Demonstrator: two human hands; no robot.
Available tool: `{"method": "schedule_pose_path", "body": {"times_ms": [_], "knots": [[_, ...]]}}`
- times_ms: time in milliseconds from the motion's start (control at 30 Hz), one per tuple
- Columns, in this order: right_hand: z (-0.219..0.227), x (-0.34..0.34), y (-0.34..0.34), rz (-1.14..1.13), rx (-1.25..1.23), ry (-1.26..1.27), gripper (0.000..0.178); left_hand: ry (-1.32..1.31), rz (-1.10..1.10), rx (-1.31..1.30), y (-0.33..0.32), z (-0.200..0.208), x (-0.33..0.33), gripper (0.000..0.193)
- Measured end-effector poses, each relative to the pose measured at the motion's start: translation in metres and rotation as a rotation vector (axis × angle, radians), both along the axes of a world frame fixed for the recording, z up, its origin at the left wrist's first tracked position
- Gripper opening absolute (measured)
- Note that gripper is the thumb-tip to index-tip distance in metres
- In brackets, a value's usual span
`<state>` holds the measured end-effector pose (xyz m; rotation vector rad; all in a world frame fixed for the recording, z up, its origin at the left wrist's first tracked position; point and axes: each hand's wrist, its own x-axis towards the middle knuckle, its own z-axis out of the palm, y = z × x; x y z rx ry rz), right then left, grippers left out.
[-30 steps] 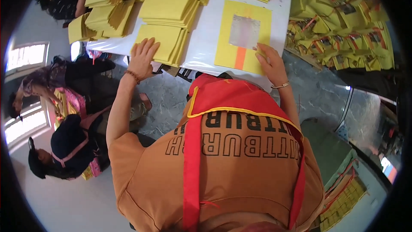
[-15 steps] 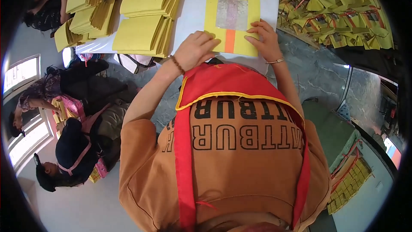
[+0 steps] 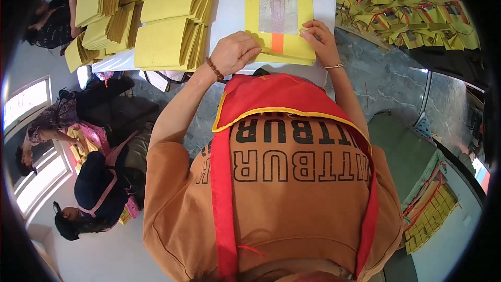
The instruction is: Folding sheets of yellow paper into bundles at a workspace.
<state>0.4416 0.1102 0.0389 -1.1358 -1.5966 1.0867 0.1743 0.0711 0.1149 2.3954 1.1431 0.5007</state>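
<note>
A sheet of yellow paper (image 3: 253, 13) lies in front of me near the table's front edge. A silvery square patch (image 3: 278, 13) sits in its middle, with an orange band (image 3: 277, 43) running below and faintly above it. My left hand (image 3: 233, 54) is closed, pinching the near left part of the sheet. My right hand (image 3: 320, 43) has thumb and fingers drawn together at the sheet's right edge. Between the hands, the near edge looks slightly raised, showing a narrow strip along it.
Stacks of folded yellow paper (image 3: 164, 44) fill the table's left side. The white tabletop (image 3: 229, 10) shows beside my sheet. Bundles of yellow paper with red ties (image 3: 407, 15) stand at the far right. Other people (image 3: 99, 188) work at the left.
The sheet's near edge lay flat and now looks lifted. My left fingers have closed on it. My right fingers, spread before, have come together and shifted slightly at the right edge.
</note>
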Motion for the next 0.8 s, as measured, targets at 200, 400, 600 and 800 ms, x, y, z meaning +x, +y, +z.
{"method": "schedule_pose_path", "body": {"times_ms": [200,400,600,800], "knots": [[-0.001,-0.001,0.000,-0.009,0.018,-0.010,0.018,-0.012,0.046,-0.012,0.001,-0.005,0.001,0.015],[-0.006,0.001,0.000,0.004,0.009,0.056,0.024,-0.097,0.108,-0.057,0.001,-0.006,0.003,0.015],[-0.004,0.006,0.000,0.055,0.002,0.119,0.038,-0.175,0.240,-0.308,0.004,-0.005,0.000,0.019],[-0.007,0.013,0.001,0.161,0.167,0.023,0.051,-0.179,0.302,-0.529,0.011,-0.003,-0.002,0.020]]}}
